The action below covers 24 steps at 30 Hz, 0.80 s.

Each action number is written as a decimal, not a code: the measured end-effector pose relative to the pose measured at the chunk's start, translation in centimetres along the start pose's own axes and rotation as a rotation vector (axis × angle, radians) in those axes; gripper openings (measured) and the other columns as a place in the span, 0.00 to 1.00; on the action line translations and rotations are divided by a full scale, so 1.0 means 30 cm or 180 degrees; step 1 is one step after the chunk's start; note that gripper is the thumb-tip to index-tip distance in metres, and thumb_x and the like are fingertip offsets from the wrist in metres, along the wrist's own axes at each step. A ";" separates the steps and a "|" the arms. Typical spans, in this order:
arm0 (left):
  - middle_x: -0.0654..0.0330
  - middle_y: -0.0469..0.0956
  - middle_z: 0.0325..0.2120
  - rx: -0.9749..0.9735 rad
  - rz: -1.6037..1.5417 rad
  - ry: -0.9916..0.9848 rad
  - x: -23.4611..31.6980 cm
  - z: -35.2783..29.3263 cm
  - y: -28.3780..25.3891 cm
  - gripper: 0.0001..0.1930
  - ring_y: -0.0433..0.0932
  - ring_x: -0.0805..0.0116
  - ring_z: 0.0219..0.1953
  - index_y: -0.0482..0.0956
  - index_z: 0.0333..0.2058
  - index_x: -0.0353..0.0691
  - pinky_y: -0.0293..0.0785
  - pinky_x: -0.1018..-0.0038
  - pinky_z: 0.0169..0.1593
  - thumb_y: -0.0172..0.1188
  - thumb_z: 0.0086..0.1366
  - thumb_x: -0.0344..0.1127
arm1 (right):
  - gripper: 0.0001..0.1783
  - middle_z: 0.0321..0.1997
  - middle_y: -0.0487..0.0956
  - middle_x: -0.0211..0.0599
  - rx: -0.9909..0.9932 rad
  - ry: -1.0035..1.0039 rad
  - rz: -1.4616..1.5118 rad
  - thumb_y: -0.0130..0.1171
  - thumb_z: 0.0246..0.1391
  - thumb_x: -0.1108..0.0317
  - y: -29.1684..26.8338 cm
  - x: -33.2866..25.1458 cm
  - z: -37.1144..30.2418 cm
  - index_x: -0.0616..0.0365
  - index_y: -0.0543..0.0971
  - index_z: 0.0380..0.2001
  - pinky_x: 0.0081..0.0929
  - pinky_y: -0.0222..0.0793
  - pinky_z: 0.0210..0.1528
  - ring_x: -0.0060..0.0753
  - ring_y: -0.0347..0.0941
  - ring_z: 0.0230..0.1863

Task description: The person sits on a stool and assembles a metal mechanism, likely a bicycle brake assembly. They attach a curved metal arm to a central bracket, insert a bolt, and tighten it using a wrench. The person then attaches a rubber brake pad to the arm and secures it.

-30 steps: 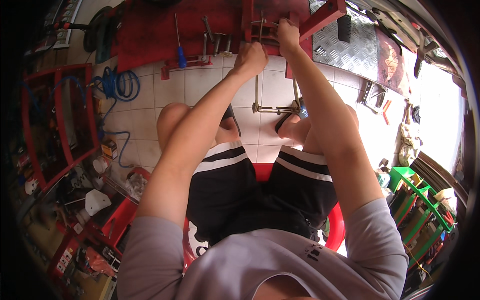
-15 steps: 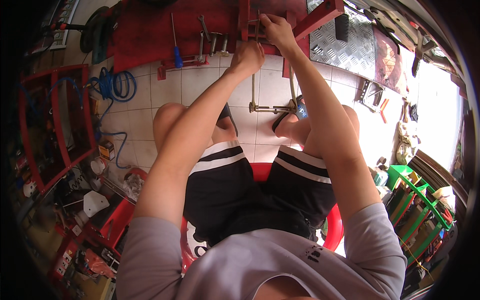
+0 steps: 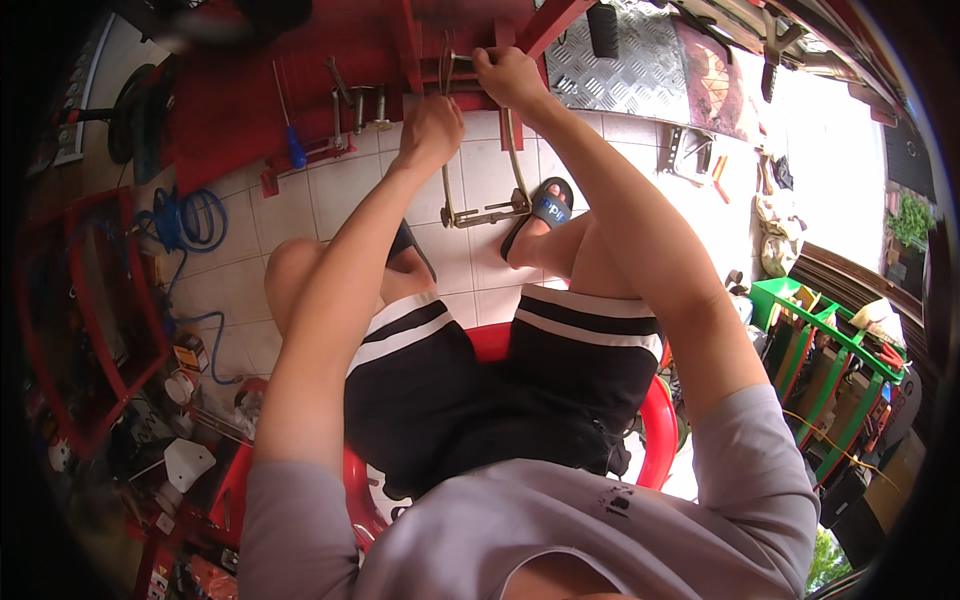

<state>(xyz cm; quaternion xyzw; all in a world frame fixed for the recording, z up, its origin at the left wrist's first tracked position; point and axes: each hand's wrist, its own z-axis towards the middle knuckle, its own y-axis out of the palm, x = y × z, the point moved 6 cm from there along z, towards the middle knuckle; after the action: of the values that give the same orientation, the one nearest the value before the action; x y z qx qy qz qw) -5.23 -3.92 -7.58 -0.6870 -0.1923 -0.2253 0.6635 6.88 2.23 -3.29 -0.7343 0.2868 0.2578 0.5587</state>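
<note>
A thin, brass-coloured metal frame (image 3: 487,213), shaped like a U, hangs from the red stand above the floor tiles. A hinged-looking bar crosses its lower end. My left hand (image 3: 433,132) is closed at the upper part of the frame's left rod. My right hand (image 3: 510,76) is higher, to the right, with thumb and fingers pinched at a short metal piece beside the rod's top. What sits inside that right grip is mostly hidden. Red uprights of the stand (image 3: 408,45) rise just behind both hands.
On the red bench (image 3: 225,110) at left lie a blue-handled screwdriver (image 3: 296,148), a wrench (image 3: 337,115) and metal bolts. A coiled blue hose (image 3: 195,220) is on the floor. Diamond-patterned metal plate (image 3: 620,85) lies at right, and a green tool rack (image 3: 830,335) stands nearer.
The view has swung so that the scene sits further left in the picture. My right hand has shifted slightly away from my left. Both hands stay at the top of the metal frame.
</note>
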 end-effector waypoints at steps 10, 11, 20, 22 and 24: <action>0.36 0.76 0.21 -0.0119 -0.0126 -0.0610 0.007 -0.004 -0.019 0.20 0.78 0.39 0.29 0.77 0.20 0.28 0.75 0.54 0.36 0.45 0.64 0.36 | 0.16 0.12 0.65 0.24 -0.2092 0.0982 -0.0828 0.50 0.53 0.58 -0.088 0.345 0.036 0.56 0.73 0.18 0.20 0.49 0.12 0.18 0.56 0.12; 0.36 0.76 0.21 -0.0118 -0.0143 -0.0609 0.008 -0.005 -0.019 0.20 0.78 0.39 0.28 0.77 0.20 0.29 0.75 0.54 0.36 0.44 0.64 0.37 | 0.16 0.13 0.65 0.24 -0.2135 0.1175 -0.0859 0.51 0.53 0.57 -0.128 0.405 0.058 0.56 0.74 0.18 0.20 0.48 0.12 0.17 0.55 0.11; 0.37 0.76 0.21 -0.0263 0.0025 -0.0635 0.009 -0.002 -0.009 0.20 0.78 0.39 0.30 0.77 0.22 0.30 0.75 0.53 0.38 0.43 0.65 0.37 | 0.18 0.22 0.81 0.36 -0.0327 0.1227 -0.1094 0.57 0.40 0.50 -0.263 0.863 0.263 0.53 0.83 0.17 0.27 0.75 0.35 0.30 0.77 0.24; 0.36 0.76 0.22 -0.0263 0.0038 -0.0638 0.003 -0.001 -0.011 0.20 0.78 0.38 0.30 0.77 0.22 0.29 0.75 0.54 0.38 0.43 0.65 0.37 | 0.19 0.22 0.81 0.38 -0.0175 0.1376 -0.0938 0.57 0.40 0.49 -0.228 0.880 0.258 0.54 0.82 0.16 0.30 0.74 0.37 0.34 0.78 0.26; 0.36 0.76 0.22 -0.0302 0.0032 -0.0614 0.006 0.003 -0.012 0.20 0.77 0.38 0.30 0.77 0.22 0.29 0.75 0.54 0.38 0.43 0.65 0.36 | 0.19 0.22 0.81 0.40 -0.0195 0.1153 -0.1001 0.57 0.41 0.49 -0.225 0.888 0.265 0.54 0.83 0.18 0.32 0.74 0.38 0.37 0.78 0.28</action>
<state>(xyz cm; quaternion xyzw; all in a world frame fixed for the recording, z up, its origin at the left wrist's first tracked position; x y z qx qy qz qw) -5.27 -3.81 -7.18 -0.7371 -0.2410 -0.1637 0.6098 29.91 7.81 -19.30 -0.8208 0.2564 0.0403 0.5089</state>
